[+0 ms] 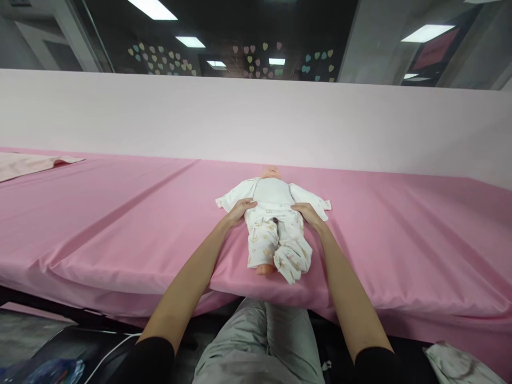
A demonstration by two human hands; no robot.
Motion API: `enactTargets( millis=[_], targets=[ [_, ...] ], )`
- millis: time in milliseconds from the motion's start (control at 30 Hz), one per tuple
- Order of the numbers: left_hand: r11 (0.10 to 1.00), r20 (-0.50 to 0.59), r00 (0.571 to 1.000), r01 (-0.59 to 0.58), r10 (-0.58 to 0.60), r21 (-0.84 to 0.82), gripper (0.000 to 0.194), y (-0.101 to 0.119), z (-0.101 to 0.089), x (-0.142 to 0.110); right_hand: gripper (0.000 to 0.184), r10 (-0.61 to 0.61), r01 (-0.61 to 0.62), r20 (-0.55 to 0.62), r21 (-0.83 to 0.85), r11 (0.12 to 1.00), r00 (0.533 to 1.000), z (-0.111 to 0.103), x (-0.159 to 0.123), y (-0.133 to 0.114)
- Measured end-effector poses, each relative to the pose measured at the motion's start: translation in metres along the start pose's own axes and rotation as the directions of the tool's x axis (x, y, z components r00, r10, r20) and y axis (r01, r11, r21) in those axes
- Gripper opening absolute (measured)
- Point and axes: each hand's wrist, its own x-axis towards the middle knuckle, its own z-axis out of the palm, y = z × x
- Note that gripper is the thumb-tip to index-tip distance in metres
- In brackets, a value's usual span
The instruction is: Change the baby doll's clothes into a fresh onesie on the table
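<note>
A baby doll (pixel 272 172) lies on its back on the pink-covered table, in a white long-sleeved top (pixel 274 191) with its sleeves spread. White patterned baby pants (pixel 264 234) cover its hips and legs. At one side of the waistband, my left hand (pixel 243 207) is closed on the fabric. My right hand (pixel 307 211) pinches the waistband at the opposite side. One bare doll foot (pixel 264 270) sticks out of the left pant leg. The right pant leg (pixel 294 258) is bunched up, and no foot shows there.
Pink sheeting (pixel 140 224) covers the wide padded table, which ends at a low white wall (pixel 200 114). A pale cloth (pixel 32 164) lies at the far left. Another crumpled cloth (pixel 460 365) is at the lower right. A white cable (pixel 108 354) runs at the lower left.
</note>
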Motion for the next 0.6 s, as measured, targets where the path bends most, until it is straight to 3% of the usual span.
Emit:
enactTargets(
  millis=[167, 400, 600],
  targets=[
    [0.999, -0.061, 0.998, -0.031, 0.032, 0.011, 0.037, -0.01, 0.004, 0.004, 0.039, -0.091, 0.083, -0.235, -0.043, 0.996, 0.968, 0.005, 0.01, 0.014],
    [0.976, -0.077, 0.992, -0.087, 0.104, 0.2, 0.035, -0.005, -0.009, 0.005, 0.035, -0.173, 0.174, -0.405, -0.035, 0.984, 0.898, 0.007, 0.017, 0.019],
    [0.92, -0.187, 0.972, -0.058, 0.141, 0.388, 0.042, -0.013, -0.009, 0.008, 0.032, -0.169, 0.154, -0.401, -0.069, 0.986, 0.9, 0.015, 0.017, 0.021]
  ],
)
